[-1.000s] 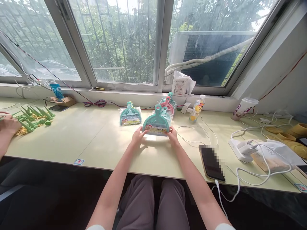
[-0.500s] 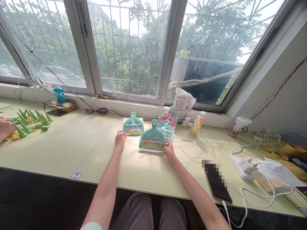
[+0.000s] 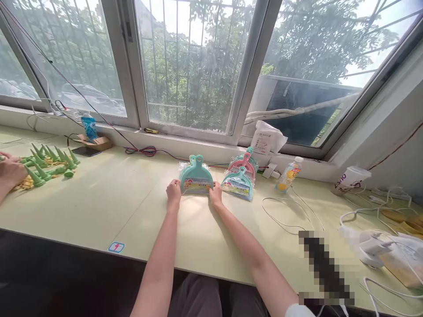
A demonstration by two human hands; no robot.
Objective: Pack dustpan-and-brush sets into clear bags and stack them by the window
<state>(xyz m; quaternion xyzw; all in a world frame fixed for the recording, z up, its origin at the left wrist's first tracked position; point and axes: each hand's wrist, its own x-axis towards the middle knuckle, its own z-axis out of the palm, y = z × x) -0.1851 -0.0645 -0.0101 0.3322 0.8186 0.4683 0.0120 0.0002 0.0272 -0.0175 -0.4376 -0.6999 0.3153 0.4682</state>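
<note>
A teal mini dustpan-and-brush set (image 3: 197,177), with a printed label band across it, stands between my hands in front of another such set whose handle shows behind its left side. My left hand (image 3: 173,193) is closed at the lower left edge of the sets. At the lower right corner, my right hand (image 3: 216,195) grips the front dustpan. Just to the right lies a wrapped teal set (image 3: 238,184), with a pink dustpan (image 3: 245,163) and another teal one behind it. My fingertips are partly hidden.
A drink bottle (image 3: 290,175), a lidded cup (image 3: 350,181), white cables and a blurred-out phone-like dark object (image 3: 325,264) are on the right. At far left, another person's hand (image 3: 11,171) is beside green cone-shaped pieces (image 3: 39,171). A window ledge runs behind.
My right hand has carried the front teal dustpan set leftward and back, away from the right-hand pile, onto the set by my left hand. The view has shifted slightly.
</note>
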